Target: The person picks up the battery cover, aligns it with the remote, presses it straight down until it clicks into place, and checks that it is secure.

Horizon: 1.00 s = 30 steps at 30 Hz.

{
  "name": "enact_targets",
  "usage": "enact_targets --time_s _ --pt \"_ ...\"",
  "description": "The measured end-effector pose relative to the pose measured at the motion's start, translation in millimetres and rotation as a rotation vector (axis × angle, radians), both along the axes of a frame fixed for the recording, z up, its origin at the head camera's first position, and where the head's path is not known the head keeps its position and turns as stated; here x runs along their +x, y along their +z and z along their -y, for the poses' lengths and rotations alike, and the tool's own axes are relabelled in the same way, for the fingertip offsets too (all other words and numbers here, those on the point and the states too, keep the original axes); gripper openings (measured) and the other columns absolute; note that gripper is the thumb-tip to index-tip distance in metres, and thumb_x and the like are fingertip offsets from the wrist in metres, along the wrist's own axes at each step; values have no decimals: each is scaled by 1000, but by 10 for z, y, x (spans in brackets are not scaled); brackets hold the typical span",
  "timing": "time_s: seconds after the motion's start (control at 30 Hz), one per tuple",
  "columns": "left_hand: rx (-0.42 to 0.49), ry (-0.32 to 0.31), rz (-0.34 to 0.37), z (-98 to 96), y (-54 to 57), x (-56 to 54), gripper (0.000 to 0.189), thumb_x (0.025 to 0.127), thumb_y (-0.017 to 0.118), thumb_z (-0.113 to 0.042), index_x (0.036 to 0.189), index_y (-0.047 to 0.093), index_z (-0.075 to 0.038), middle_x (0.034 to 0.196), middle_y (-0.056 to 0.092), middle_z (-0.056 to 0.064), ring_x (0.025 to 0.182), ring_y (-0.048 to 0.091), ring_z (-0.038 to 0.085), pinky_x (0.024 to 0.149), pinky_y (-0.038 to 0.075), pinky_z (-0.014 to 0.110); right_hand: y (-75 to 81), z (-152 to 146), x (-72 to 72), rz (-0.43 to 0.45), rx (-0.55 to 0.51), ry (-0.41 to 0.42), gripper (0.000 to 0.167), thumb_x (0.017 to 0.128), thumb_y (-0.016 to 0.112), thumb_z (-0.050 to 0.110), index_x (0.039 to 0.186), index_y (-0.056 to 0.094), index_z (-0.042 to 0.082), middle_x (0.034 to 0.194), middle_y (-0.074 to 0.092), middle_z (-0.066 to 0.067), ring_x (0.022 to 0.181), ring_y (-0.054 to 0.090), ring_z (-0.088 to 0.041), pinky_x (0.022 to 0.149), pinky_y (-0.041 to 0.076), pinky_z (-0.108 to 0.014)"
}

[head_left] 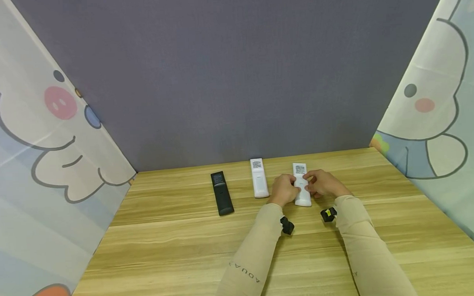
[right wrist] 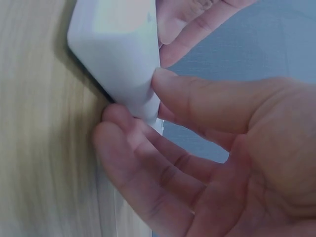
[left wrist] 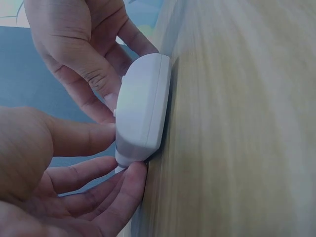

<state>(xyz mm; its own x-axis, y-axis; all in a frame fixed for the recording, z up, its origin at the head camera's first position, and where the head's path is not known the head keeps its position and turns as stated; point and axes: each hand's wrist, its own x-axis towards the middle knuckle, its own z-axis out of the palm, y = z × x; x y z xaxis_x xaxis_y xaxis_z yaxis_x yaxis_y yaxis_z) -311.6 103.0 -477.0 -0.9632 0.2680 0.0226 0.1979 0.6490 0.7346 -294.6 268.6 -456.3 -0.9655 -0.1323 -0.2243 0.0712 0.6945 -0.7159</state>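
A white remote control [head_left: 303, 199] lies on the wooden table with its labelled back up, between both hands. On its left side my left hand [head_left: 283, 190] holds the edge, thumb on the upper face and fingers along the side near the tabletop. From the right, my right hand [head_left: 322, 183] pinches the same remote, with thumb and fingers at its edge. In the left wrist view the remote's rounded end [left wrist: 140, 106] shows close up, resting against the table. The right wrist view shows the right thumb [right wrist: 197, 98] against the white casing [right wrist: 118, 54].
Left of the hands lie a second white remote control [head_left: 259, 182] and a black one [head_left: 222, 194], both with labels at their far ends. A grey panel [head_left: 234, 78] stands along the table's back edge. Cartoon-printed sheets [head_left: 60, 141] flank both sides.
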Motion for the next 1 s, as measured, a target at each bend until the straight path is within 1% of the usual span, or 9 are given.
enact_targets --time_s 0.07,0.2,0.27,0.53,0.6,0.8,0.83,0.9,1.0 --pt "-3 1 0 6 8 6 30 91 77 -13 120 76 -9 114 76 2 114 66 21 92 55 30 0 8 -2 0 10 11 46 99 63 3 141 50 -11 113 63 -28 84 70 -24 71 62 -37" --pt "-12 4 0 15 16 11 27 92 76 -14 119 76 -10 108 76 2 107 67 18 87 55 28 6 14 -13 -1 17 25 46 100 62 3 142 49 -11 114 62 -29 84 70 -24 71 62 -37" --pt "-16 9 0 17 16 8 27 92 76 -14 118 76 -10 107 76 2 106 67 18 87 55 28 8 15 -21 -3 23 33 47 100 61 3 142 48 -12 115 62 -29 84 70 -24 71 62 -37" --pt "-30 19 15 -39 -48 -18 29 93 76 -15 121 74 -10 113 76 2 110 68 18 91 56 30 -19 -14 -43 5 36 48 45 100 60 3 141 48 -12 117 60 -30 85 69 -26 73 62 -38" --pt "-47 12 23 -49 -72 -17 32 94 74 -17 126 72 -11 120 74 2 115 67 18 95 55 30 -39 -24 -42 2 35 55 45 100 60 3 141 47 -13 117 60 -31 85 69 -26 72 62 -38" --pt "-96 -53 49 -35 -103 26 48 95 73 -27 139 64 -12 141 65 0 133 58 18 107 50 31 -91 -34 -47 -8 48 51 48 101 58 6 143 45 -14 123 59 -36 87 70 -27 74 62 -39" --pt "-96 -71 46 -16 -96 37 49 94 73 -27 140 63 -12 142 65 1 132 59 18 107 50 31 -99 -28 -52 -17 62 54 49 101 58 8 144 45 -13 124 59 -36 86 70 -27 74 61 -39" --pt "-97 -105 35 27 -75 64 50 95 74 -27 140 63 -10 139 66 2 129 61 18 105 51 30 -115 -17 -52 -50 107 67 50 101 58 11 144 46 -12 126 60 -36 90 69 -29 76 60 -40" --pt "-87 -154 14 139 -28 121 48 95 73 -25 138 63 -8 132 70 5 121 65 18 99 54 29 -126 -3 -29 -115 178 88 50 100 60 13 141 49 -13 122 63 -34 93 67 -32 77 58 -42"
